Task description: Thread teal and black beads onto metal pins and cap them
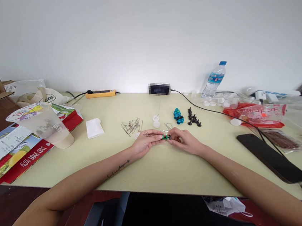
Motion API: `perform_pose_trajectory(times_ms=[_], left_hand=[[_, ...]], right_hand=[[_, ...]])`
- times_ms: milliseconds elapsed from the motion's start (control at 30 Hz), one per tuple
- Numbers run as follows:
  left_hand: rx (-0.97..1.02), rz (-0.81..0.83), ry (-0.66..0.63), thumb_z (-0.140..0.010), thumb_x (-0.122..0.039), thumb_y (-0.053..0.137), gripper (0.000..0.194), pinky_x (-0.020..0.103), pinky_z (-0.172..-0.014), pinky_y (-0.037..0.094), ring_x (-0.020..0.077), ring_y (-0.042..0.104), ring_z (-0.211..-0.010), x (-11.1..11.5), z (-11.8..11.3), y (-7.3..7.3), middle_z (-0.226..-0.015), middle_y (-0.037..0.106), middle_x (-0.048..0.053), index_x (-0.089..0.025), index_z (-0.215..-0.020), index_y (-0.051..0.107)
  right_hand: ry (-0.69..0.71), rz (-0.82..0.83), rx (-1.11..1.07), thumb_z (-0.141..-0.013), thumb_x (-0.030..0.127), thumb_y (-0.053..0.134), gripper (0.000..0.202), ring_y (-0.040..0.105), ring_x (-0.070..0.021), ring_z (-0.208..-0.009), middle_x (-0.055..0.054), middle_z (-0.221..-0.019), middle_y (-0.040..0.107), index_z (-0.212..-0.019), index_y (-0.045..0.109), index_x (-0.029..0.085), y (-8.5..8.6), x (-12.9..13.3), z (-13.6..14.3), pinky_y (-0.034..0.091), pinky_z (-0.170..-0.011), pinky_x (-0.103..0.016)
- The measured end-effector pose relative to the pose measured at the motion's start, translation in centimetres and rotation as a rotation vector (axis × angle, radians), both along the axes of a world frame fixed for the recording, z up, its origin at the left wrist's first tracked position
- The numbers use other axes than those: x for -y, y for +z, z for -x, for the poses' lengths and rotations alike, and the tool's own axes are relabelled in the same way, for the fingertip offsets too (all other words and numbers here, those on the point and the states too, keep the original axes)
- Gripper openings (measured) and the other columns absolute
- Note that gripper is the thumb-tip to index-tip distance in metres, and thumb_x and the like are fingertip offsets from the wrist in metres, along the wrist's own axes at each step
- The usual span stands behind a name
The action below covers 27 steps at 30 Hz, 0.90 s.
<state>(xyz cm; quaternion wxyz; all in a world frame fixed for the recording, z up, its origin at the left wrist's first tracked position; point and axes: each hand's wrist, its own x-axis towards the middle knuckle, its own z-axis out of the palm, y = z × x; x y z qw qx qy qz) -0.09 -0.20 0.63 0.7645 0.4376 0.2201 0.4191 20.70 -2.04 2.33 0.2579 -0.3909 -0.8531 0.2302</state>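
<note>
Both forearms reach in from the near edge of the tabletop (pixel 173 175) and meet at its middle. The left hand (pixel 144 142) has its grip closed on a thin metal pin (pixel 153 135) held level, pointing toward the right hand (pixel 185 140). The right hand's grip is pinched on a small green part (pixel 165 137), which sits between the two hands, just above the tabletop surface and touching the tip of the pin.

Risk, as judged: the green part is very small and held only at the fingertips; a slip would drop it among the loose items just beyond. The pin could bend if pushed off-line. The black cable (pixel 207 110) runs close behind the right hand and could be snagged by a wrist.

Count, near to far:
- One dark phone (pixel 271 158) lies toward the near right edge.
- One white folded tissue (pixel 94 128), left of centre.
- One scattered heap of metal pins (pixel 132 125) just beyond the left hand; the number cannot be told.
- Two small white caps (pixel 156 121).
- One cluster of blue parts (pixel 178 115) and one cluster of black screws (pixel 193 117); individual counts are not clear.
- One plastic cup (pixel 47 125), tilted on a red box (pixel 36 150) at the left edge.
- One red bag (pixel 259 114) toward the right edge.
- One yellow power strip (pixel 100 93) and one water bottle (pixel 213 79) along the far edge.
</note>
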Motion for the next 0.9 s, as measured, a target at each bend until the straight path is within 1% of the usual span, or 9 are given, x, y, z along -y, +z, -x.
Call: perform_pose_trajectory(times_ms=[133, 333, 500, 700, 900], left_hand=[[-0.007, 0.000, 0.006, -0.064, -0.018, 0.075, 0.023, 0.037, -0.093, 0.044, 0.0200, 0.063, -0.090, 0.02, -0.01, 0.01, -0.090, 0.068, 0.008, -0.010, -0.084, 0.068], [-0.006, 0.007, 0.003, -0.063, -0.018, 0.075, 0.023, 0.037, -0.094, 0.044, 0.0197, 0.063, -0.090, 0.03, -0.03, 0.09, -0.088, 0.068, 0.008, -0.010, -0.083, 0.068], [-0.008, 0.006, 0.012, -0.062, -0.019, 0.076, 0.024, 0.037, -0.094, 0.044, 0.0197, 0.063, -0.089, 0.05, -0.04, 0.03, -0.089, 0.068, 0.008, -0.010, -0.083, 0.068], [-0.008, 0.014, 0.011, -0.062, -0.019, 0.076, 0.024, 0.037, -0.094, 0.044, 0.0195, 0.063, -0.089, 0.06, -0.08, 0.02, -0.088, 0.068, 0.008, -0.010, -0.083, 0.068], [-0.018, 0.022, 0.016, -0.061, -0.020, 0.077, 0.025, 0.038, -0.094, 0.043, 0.0186, 0.063, -0.087, 0.09, -0.10, 0.09, -0.088, 0.068, 0.007, -0.011, -0.082, 0.068]], right_hand=[[-0.010, 0.012, -0.030, -0.088, 0.032, 0.047, 0.025, 0.045, -0.0116, -0.053, 0.004, -0.065, 0.053, -0.110, 0.037, 0.022, -0.03, 0.08, -0.01, 0.034, -0.048, -0.022], [-0.002, 0.006, -0.010, -0.089, 0.035, 0.044, 0.015, 0.045, -0.0123, -0.054, 0.003, -0.062, 0.051, -0.098, 0.043, 0.022, -0.06, 0.10, 0.05, 0.033, -0.048, -0.022], [-0.019, 0.004, -0.039, -0.088, 0.035, 0.046, 0.024, 0.046, -0.0120, -0.054, 0.003, -0.065, 0.053, -0.107, 0.039, 0.022, -0.03, 0.13, 0.09, 0.034, -0.048, -0.022], [-0.012, 0.010, -0.019, -0.089, 0.038, 0.043, 0.018, 0.047, -0.0127, -0.055, 0.002, -0.063, 0.053, -0.097, 0.044, 0.022, 0.08, 0.19, 0.12, 0.034, -0.047, -0.022], [-0.017, -0.010, -0.032, -0.088, 0.038, 0.046, 0.022, 0.046, -0.0121, -0.053, 0.002, -0.063, 0.053, -0.101, 0.043, 0.022, -0.01, 0.17, 0.11, 0.034, -0.047, -0.022]])
